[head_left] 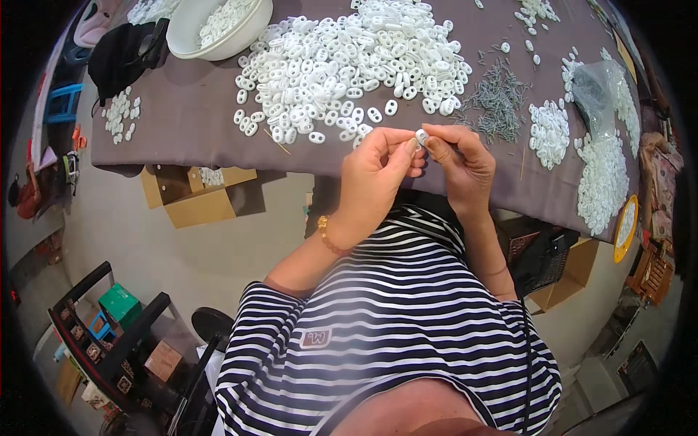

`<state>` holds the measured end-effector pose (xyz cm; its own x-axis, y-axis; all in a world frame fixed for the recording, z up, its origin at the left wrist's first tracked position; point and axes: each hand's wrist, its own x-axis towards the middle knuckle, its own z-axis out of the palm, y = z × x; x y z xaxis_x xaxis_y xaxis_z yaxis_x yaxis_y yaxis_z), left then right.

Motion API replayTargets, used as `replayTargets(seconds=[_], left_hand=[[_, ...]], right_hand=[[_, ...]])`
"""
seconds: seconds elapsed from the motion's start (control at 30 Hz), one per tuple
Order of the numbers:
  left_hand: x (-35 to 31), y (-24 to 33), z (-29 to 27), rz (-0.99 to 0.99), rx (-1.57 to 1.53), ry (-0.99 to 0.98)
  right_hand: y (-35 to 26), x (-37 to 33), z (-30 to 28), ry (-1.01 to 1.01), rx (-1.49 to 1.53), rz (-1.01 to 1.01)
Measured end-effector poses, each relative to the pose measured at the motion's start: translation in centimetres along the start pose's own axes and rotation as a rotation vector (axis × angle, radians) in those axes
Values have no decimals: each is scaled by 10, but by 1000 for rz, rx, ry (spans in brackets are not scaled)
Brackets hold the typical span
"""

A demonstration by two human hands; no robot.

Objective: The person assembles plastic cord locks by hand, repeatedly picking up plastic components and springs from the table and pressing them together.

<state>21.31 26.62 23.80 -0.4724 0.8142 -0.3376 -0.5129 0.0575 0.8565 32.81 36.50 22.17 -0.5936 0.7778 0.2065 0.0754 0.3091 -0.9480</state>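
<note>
Both hands meet at the table's front edge, fingertips pinched around one small white oval plastic piece (pixel 422 136) with holes in it. My left hand (pixel 379 163) grips it from the left between thumb and index finger, the other fingers curled in. From the right, my right hand (pixel 465 161) pinches the same piece with thumb and index finger. Just beyond them spreads a large heap of like white two-hole pieces (pixel 342 65). To the right of the heap lies a pile of small grey screws or pins (pixel 498 98).
A white bowl (pixel 251 33) of white pieces and a black bag (pixel 120 62) stand at the far left. Smaller white piles (pixel 549 134) and a clear plastic bag (pixel 596 94) lie at the right, near a yellow-rimmed tray (pixel 624 243). Cardboard boxes (pixel 200 211) sit below the table.
</note>
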Motion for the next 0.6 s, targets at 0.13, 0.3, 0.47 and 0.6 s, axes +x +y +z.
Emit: replayTargets(seconds=[0.13,0.3,0.47,0.6], left_hand=[[0,1,0,9,-8,6],[1,1,1,-16,-30,6],[1,-4,0,-27,-58,-9],[0,-4,2,-42,-113,-9]], right_hand=[[-6,0,-2,-34,168,167],[-3,0,-4,-46,117,155],[-2,3,-6,-82,-172,-38],[-5,2,-4,-39,-160,20]])
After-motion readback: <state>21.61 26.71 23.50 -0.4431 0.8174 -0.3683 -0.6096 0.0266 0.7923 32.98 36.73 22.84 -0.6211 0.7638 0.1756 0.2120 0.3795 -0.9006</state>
